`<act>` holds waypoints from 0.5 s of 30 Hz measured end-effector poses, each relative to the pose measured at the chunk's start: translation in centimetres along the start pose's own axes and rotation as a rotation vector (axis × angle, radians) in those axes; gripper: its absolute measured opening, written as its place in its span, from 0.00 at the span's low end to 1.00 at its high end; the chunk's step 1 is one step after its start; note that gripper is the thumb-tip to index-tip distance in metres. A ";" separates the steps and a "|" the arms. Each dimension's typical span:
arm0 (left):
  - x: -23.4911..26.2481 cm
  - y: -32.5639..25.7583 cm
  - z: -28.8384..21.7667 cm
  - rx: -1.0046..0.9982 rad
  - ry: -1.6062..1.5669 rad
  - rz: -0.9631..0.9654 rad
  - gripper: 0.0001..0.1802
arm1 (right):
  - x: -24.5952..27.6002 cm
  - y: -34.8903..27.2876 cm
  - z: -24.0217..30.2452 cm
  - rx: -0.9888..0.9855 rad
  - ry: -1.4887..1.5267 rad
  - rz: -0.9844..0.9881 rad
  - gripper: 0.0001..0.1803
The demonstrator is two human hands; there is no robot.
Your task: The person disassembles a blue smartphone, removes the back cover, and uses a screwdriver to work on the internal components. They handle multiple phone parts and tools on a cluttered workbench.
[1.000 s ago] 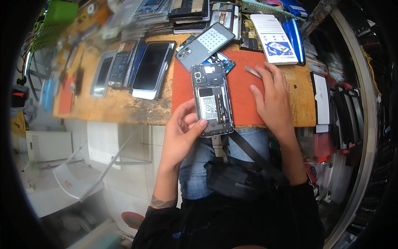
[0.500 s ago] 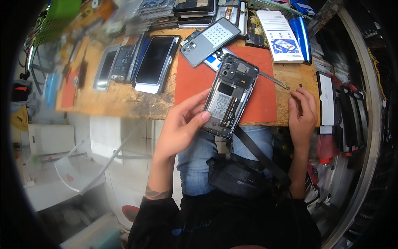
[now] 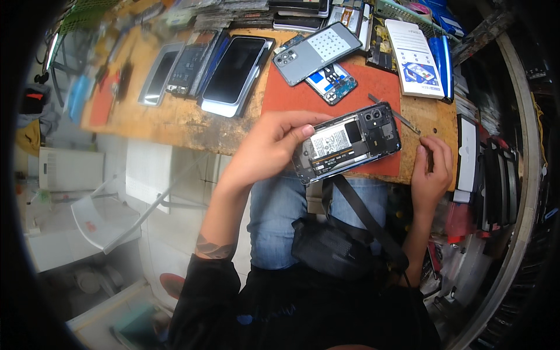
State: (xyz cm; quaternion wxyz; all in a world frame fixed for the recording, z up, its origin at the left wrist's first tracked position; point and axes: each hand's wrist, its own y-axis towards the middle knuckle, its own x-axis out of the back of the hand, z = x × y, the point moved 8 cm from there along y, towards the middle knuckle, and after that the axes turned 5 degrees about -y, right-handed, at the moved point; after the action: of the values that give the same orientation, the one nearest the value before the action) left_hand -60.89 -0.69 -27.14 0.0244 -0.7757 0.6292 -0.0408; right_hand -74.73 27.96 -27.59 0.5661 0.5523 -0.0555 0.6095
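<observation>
My left hand [image 3: 268,143] grips a phone [image 3: 335,143] with its back cover off, thumb on top and fingers beneath. The phone is tilted, its battery and inner boards facing up and its cameras toward the right. At the table's front edge rests my right hand [image 3: 433,169], fingers loosely curled and apart, with nothing seen in it. Close to those fingertips lies a thin metal tool [image 3: 402,119], partly over the orange mat [image 3: 373,87]. Behind the held phone are a grey phone back cover [image 3: 318,52] and a part with a blue circuit board [image 3: 332,84].
To the left, a dark-screened phone [image 3: 234,70] lies on a box, beside several phone parts [image 3: 192,64]. A white printed box [image 3: 413,58] and a blue roll [image 3: 441,67] stand at the back right. A black pouch [image 3: 332,248] lies over my lap.
My left hand has turned the phone clockwise, from nearly upright to lying sideways, so its cameras now point right. The view has shifted slightly. My right hand stays by the metal tool.
</observation>
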 end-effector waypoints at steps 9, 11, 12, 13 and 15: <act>0.0 0.8 1.4 0.107 0.044 0.015 0.20 | -0.1 0.0 -0.1 -0.034 0.031 -0.022 0.06; 0.0 0.9 1.3 0.046 0.070 0.013 0.20 | 0.0 0.0 -0.1 -0.055 0.054 -0.022 0.06; 0.1 0.8 1.2 0.015 0.086 0.011 0.20 | 0.1 0.0 0.1 -0.041 0.029 -0.026 0.06; 0.0 0.8 1.0 -0.017 0.102 0.010 0.20 | 0.2 0.1 0.2 -0.037 0.014 -0.029 0.06; 0.1 0.3 1.8 0.088 0.033 -0.021 0.20 | 0.5 0.1 0.3 -0.039 -0.017 -0.018 0.07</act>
State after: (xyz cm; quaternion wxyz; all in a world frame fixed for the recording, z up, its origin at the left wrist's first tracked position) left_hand -60.99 -0.89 -28.91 0.0477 -0.7797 0.6190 -0.0814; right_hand -74.46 28.06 -27.05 0.5816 0.5468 -0.0670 0.5985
